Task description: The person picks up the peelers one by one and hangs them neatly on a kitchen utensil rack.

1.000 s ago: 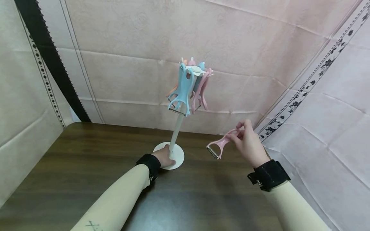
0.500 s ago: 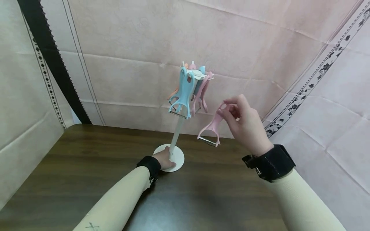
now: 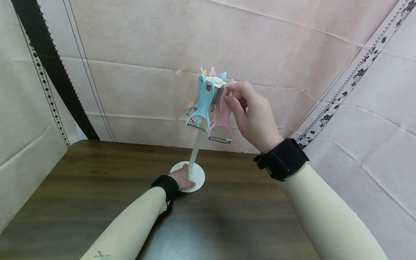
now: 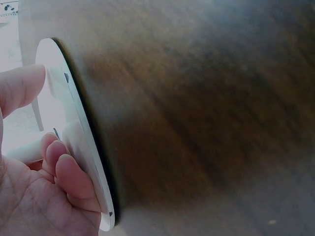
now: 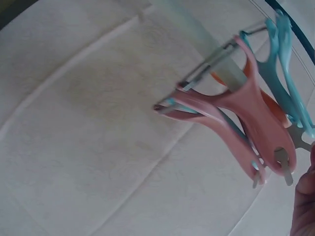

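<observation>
A white stand (image 3: 194,154) with a round base (image 3: 199,179) and hooks on top carries several peelers. My left hand (image 3: 182,178) holds it low down; in the left wrist view the thumb (image 4: 22,87) rests on the base and curled fingertips (image 4: 71,174) lie beside the pole's foot. A pink peeler (image 3: 221,113) hangs at the front right, its handle hole over a hook in the right wrist view. My right hand (image 3: 255,115) is at its top, finger and thumb parted close beside the handle. Blue peelers (image 3: 203,101) hang to the left, another pink peeler (image 5: 229,140) beside it.
The stand is on a dark brown wooden table (image 3: 113,187), near its back edge. Behind it hangs a pale patterned cloth (image 3: 146,108), with more cloth (image 3: 367,162) along the right side. An orange peeler (image 3: 191,104) is partly hidden behind the blue ones.
My right hand has carried the pink peeler left and up to the stand, where it now hangs from a hook. The left hand has stayed on the base.
</observation>
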`<state>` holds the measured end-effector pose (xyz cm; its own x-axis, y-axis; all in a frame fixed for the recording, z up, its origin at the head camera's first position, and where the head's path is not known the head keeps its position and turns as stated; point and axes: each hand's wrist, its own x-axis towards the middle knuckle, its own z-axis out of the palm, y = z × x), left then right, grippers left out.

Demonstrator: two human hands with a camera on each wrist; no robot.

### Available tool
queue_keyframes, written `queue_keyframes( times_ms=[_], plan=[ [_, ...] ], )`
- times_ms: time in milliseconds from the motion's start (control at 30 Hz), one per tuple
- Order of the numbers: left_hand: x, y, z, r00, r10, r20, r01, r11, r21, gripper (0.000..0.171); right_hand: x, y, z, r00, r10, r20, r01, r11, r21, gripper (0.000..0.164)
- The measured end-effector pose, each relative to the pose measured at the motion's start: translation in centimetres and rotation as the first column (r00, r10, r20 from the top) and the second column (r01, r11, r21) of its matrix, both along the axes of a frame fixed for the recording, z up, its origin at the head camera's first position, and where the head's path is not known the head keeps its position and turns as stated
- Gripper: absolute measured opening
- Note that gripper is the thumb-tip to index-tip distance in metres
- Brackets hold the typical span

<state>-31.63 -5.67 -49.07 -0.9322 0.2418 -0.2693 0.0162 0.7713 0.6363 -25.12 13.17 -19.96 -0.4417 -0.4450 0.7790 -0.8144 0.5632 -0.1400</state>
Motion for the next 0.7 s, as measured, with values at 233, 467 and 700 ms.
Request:
queue_keyframes(
  times_ms=[233, 467, 700],
  plan=[
    [-0.2, -0.2, -0.6, 1.0, 0.006, -0.004, -0.006, 1.0, 0.01, 0.082, -1.1, -1.1, 0.3, 0.998, 0.031, 0.061, -0.03, 0.999, -0.031, 0.024],
    [-0.2, -0.2, -0.9, 1.0, 0.029, -0.001, -0.029, 1.0, -0.006, 0.079, -1.9, -1.4, 0.3, 0.996, 0.059, 0.065, -0.055, 0.996, -0.067, 0.026],
    [0.2, -0.1, 0.0, 1.0, 0.013, -0.008, -0.013, 1.0, -0.002, 0.079, -2.5, -1.6, -0.3, 0.994, 0.057, 0.098, -0.05, 0.997, -0.066, 0.028]
  ],
)
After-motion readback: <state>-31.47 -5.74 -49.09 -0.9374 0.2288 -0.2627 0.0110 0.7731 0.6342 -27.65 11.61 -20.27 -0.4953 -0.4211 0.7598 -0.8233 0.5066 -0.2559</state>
